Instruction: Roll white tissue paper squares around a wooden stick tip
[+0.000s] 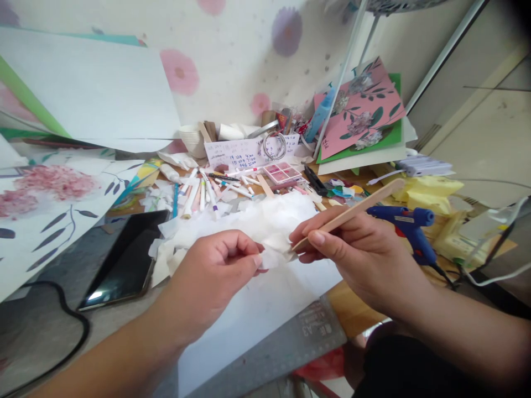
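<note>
My left hand pinches a small piece of white tissue paper between thumb and fingers. In my right hand is a flat wooden craft stick, slanting up to the right, its lower tip at the edge of the tissue. Both hands meet over a white sheet of paper. Just behind them lies a heap of loose white tissue. Whether the stick's tip touches the tissue or sits just behind it, I cannot tell.
A dark phone lies on the left, near a flower picture. Several markers are scattered behind the tissue heap. To the right stands a blue glue gun with a cable. A grey cutting mat lies under the white sheet.
</note>
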{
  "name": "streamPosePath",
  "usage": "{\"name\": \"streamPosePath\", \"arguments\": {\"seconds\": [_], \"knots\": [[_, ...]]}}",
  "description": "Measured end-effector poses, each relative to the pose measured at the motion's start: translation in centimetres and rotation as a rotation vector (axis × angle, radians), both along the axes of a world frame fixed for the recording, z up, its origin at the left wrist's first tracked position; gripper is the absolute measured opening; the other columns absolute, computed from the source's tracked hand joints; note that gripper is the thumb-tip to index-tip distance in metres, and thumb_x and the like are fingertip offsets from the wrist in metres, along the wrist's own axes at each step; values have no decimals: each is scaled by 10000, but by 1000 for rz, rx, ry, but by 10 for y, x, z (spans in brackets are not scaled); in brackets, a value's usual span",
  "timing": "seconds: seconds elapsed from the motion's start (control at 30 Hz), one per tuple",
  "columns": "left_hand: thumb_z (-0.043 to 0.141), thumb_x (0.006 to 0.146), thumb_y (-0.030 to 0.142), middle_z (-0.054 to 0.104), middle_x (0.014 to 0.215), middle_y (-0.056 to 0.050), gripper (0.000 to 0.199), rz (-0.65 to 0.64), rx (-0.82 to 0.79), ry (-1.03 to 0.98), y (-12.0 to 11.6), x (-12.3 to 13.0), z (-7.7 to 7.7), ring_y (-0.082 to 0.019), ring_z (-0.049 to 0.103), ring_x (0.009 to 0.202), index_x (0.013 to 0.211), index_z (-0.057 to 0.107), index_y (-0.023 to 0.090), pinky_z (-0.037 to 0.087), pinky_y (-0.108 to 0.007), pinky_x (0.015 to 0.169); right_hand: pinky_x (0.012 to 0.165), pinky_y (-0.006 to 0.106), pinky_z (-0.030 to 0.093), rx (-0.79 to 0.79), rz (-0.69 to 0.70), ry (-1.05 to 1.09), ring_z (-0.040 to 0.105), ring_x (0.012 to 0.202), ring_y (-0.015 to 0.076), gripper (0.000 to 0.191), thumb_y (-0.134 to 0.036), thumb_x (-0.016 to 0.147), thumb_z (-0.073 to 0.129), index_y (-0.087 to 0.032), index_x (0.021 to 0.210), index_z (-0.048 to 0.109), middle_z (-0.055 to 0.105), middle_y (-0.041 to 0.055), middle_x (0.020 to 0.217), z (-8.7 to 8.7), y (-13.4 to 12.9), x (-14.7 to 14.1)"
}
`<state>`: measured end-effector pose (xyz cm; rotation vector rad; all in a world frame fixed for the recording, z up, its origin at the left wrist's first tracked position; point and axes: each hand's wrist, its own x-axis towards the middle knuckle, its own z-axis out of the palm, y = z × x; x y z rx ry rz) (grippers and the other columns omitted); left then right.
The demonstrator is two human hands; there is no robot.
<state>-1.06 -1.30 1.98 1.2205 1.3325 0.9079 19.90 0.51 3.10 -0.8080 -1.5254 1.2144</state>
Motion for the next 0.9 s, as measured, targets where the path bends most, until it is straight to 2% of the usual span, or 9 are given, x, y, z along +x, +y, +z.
{"name": "streamPosePath", "arguments": {"seconds": [0.23,0.33,0.43,0.53,0.6,0.7,0.77,0.83,0.9], "knots": [[662,707,255,601,616,58,129,32,21,58,9,-6,-1,-140,586,649,613,588,208,447,-288,678,623,184,625,-131,-10,86,718,716,116,115,-300,853,746,-197,805,723,743,21,813,-1,6,8],[644,708,285,566,584,67,133,49,69,204,13,-9,0,-125,535,568,617,578,213,389,-262,568,612,172,621,-168,-25,104,724,711,115,134,-311,838,759,-195,784,719,749,19,809,0,7,9],[613,721,286,531,530,75,127,59,122,464,17,-11,2,-110,437,479,619,581,218,306,-250,477,609,168,619,-189,-30,114,728,698,113,142,-317,832,765,-195,775,719,751,17,798,1,8,9],[593,735,267,544,521,65,107,65,151,599,20,-14,3,-121,444,464,640,613,222,312,-257,462,605,166,616,-204,-37,125,729,690,112,145,-319,824,772,-194,770,719,755,19,798,1,7,10],[593,757,285,584,559,49,111,66,145,613,22,-15,2,-141,476,466,778,685,228,343,-274,464,606,168,617,-207,-30,130,729,694,112,140,-319,826,771,-197,775,724,756,20,808,2,5,10],[571,796,297,699,958,-35,304,87,271,602,22,-16,-1,-165,583,601,1070,687,235,463,-327,581,615,176,619,-215,-9,134,725,699,113,136,-326,831,767,-204,782,731,755,21,816,2,3,9],[555,825,288,617,1249,-77,307,111,460,548,17,-14,-3,-174,625,753,1107,661,228,506,-364,735,622,182,619,-222,5,140,722,703,113,135,-329,831,768,-207,787,732,753,21,818,2,2,7],[548,867,286,604,1270,-78,246,103,589,467,10,-11,-3,-184,635,851,1084,644,224,502,-376,839,630,185,619,-220,24,149,719,709,112,127,-324,835,765,-207,796,733,750,21,818,3,0,5],[546,905,283,656,1156,-52,190,59,597,402,3,-9,-3,-194,642,928,1071,627,238,491,-370,881,640,185,616,-212,45,158,716,718,109,117,-316,845,757,-206,810,738,747,23,819,4,-2,3]]}}
